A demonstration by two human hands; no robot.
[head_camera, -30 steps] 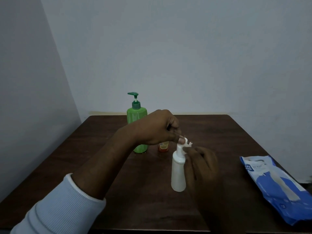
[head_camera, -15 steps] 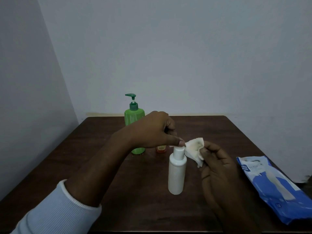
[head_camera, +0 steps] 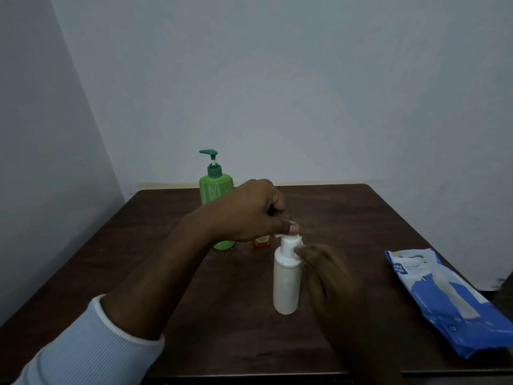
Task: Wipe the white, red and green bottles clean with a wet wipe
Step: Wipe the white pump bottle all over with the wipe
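White bottle (head_camera: pixel 287 284): upright, mid-table (head_camera: pixel 166 245).
Your left hand (head_camera: pixel 249 215): fingers curled, thumb pinching its cap.
Your right hand (head_camera: pixel 330 270): fingers bunched, pressing wet wipe (head_camera: pixel 299 241) against the neck's right side.
Green bottle (head_camera: pixel 215 190), red bottle (head_camera: pixel 261 241): far left, partly hidden.
Wipe pack (head_camera: pixel 449 298): near right.

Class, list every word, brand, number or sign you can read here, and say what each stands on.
"mee mee": on the blue wet-wipes pack, at its far end.
Smaller print on that pack: too blurred to read.
White bottle, green pump bottle, wet wipe: no text shows.
Red bottle: mostly hidden behind the left hand; nothing readable.
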